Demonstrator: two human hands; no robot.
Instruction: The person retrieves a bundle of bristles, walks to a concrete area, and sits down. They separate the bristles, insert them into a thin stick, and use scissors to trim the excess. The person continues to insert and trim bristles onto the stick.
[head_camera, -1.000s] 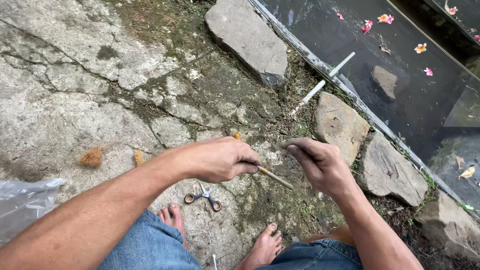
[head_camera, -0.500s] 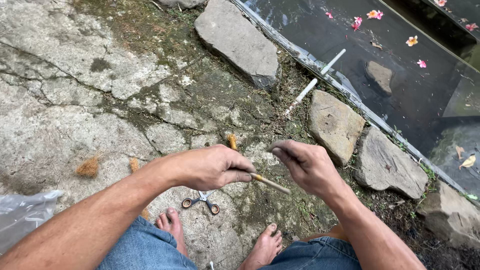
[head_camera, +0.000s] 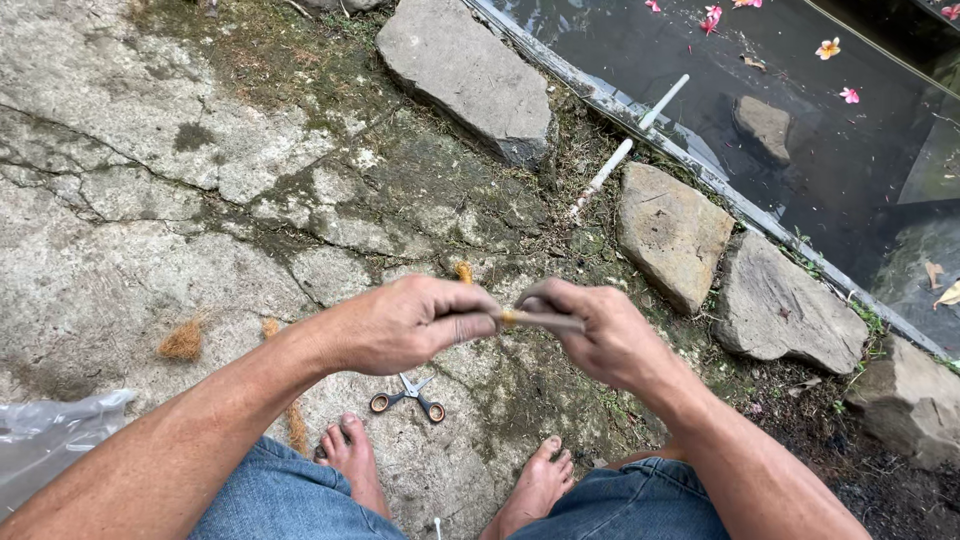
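Stick (head_camera: 545, 320): thin, brown, level, with a pale orange band near the left hand (head_camera: 405, 325). Fingers of both hands clamped on it, right hand (head_camera: 600, 335) gripping the other end. Scissors (head_camera: 408, 397) lie below the fingers.

Thin tan stick (head_camera: 540, 319), level, pinched at both ends above cracked stone

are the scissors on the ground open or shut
Open. The scissors lie flat on the stone between the bare feet, their blades spread in a small V, with the two ringed handles apart.
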